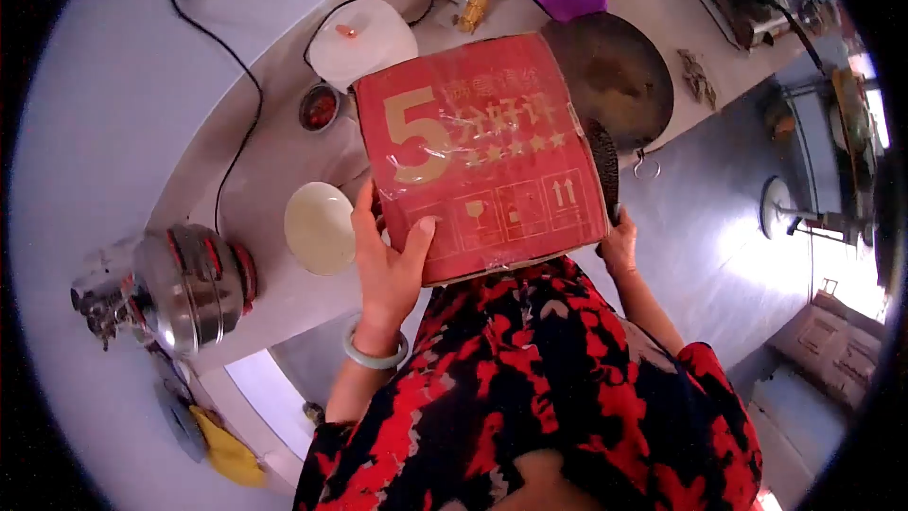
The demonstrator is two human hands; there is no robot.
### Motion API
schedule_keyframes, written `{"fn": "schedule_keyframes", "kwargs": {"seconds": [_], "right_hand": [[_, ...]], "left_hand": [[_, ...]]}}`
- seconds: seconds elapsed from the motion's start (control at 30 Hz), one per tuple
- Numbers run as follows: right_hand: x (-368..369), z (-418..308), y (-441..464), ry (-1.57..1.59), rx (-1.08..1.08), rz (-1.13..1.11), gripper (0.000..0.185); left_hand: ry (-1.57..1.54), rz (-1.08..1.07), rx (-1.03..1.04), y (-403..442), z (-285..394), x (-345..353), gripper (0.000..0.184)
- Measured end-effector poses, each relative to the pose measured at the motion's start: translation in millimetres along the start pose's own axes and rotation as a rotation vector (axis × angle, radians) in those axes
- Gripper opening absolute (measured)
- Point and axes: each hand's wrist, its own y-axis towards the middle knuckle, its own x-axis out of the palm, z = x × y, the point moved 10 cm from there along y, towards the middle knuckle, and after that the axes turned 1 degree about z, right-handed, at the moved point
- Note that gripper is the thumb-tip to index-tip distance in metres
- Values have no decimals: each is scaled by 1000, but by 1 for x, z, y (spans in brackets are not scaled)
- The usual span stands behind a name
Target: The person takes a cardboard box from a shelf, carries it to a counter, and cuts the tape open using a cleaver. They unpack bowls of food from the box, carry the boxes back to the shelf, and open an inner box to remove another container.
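the red box (487, 161) is held up over the worktop (270, 194), the left hand (388, 260) grasping its side, the right hand (620, 244) by its lower right corner and a dark textured object (605, 166); i cannot tell which it grips. supporting the box seems the step in hand, and moving it would call for steadiness. around stand a pale bowl (320, 229), dark pan (624, 85) and steel pot (194, 284), grey floor (676, 218) rightward.

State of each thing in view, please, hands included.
Red cardboard box: held, printed face toward camera, sealing unclear.
Left hand: gripping the box.
Right hand: beside the box, grip partly hidden.
Wok: uncovered, partly behind the box.
Cream bowl: upright, no contents visible.
Small bowl: holding something red.
Steel pot: lid state unclear.
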Motion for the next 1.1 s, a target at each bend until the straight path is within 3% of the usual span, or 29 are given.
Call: {"fn": "schedule_keyframes", "kwargs": {"seconds": [0.03,0.07,0.1,0.2,0.33,0.5,0.77,1.1], "right_hand": [[-13,-1,3,-25,-103,45,24],[-19,-13,-9,-79,24,61,24],[-24,-24,-14,-21,-13,62,22],[-34,-62,-27,129,-69,42,17],[-31,-106,-36,298,-21,-85,23],[-33,-152,-23,235,54,-330,26],[-4,-159,-22,364,231,-614,29],[5,-179,6,189,162,-772,30]], "left_hand": [[8,17,-20,-1,-5,-3,70],[14,33,-37,-3,-12,-6,72],[19,50,-50,-4,-16,-9,73],[661,84,204,-5,46,-7,77],[804,-93,459,-17,81,21,68],[792,-261,554,-24,98,77,53],[818,-567,579,-22,108,156,58],[876,-553,616,-25,94,169,56]]}}
